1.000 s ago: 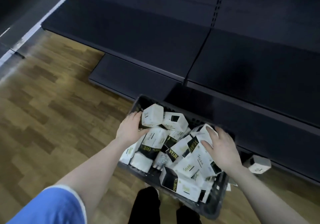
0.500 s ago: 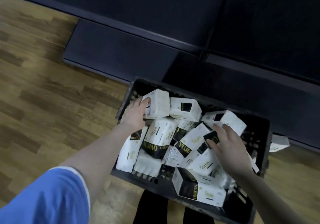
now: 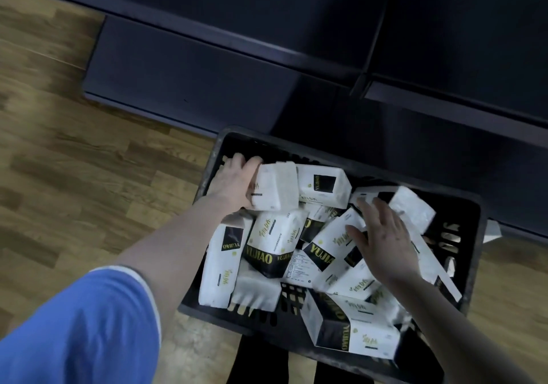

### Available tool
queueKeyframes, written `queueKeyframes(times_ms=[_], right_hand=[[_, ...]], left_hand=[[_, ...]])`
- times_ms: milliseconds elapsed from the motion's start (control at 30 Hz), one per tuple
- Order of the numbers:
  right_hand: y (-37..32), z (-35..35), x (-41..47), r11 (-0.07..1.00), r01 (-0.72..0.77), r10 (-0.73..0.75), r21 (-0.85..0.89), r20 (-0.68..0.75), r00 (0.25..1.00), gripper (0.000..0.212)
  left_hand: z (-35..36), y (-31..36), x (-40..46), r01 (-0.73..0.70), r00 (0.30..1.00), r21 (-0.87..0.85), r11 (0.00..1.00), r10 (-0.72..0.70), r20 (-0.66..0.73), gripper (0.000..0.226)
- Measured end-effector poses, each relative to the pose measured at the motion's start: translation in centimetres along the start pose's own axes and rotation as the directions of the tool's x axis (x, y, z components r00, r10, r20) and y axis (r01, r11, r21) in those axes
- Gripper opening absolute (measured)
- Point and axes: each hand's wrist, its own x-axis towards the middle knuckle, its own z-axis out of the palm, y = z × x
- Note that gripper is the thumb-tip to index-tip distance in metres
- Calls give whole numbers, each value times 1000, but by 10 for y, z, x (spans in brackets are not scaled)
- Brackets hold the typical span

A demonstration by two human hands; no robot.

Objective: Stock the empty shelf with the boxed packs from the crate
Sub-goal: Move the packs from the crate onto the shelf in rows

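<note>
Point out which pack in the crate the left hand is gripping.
The plain white pack at the crate's far left corner: the left hand curls around its end. Other packs lie loose; the right hand rests flat on the packs at the middle.

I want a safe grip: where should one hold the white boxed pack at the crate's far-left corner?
Hold the white boxed pack across its short end, from the left: it lies topmost, that end faces the black crate wall, where the left hand already grips.

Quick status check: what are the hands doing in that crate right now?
Left hand grips a white pack at the crate's far-left corner. Right hand open over the pile. Shelf bare, nothing blocking.
</note>
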Motion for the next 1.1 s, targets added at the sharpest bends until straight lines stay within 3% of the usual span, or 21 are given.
queueKeyframes(times_ms=[200,400,667,900,1100], right_hand=[[-5,7,0,999,36,-36,-3,-31,999,54],[0,13,2,996,58,-60,-65,-34,998,54],[0,14,2,993,84,-86,-84,-27,996,55],[3,10,-3,987,115,-119,-116,-28,993,57],[17,-10,-27,963,120,-150,-242,-112,982,67]], left_hand=[[12,5,-10,-113,989,63,992,119,-92,84],[7,-3,-1,-153,987,26,988,154,-39,102],[12,-7,-4,-170,986,-10,985,170,0,78],[-15,7,-7,-271,962,246,931,256,90,81],[-26,44,-46,-243,970,141,960,240,37,55]])
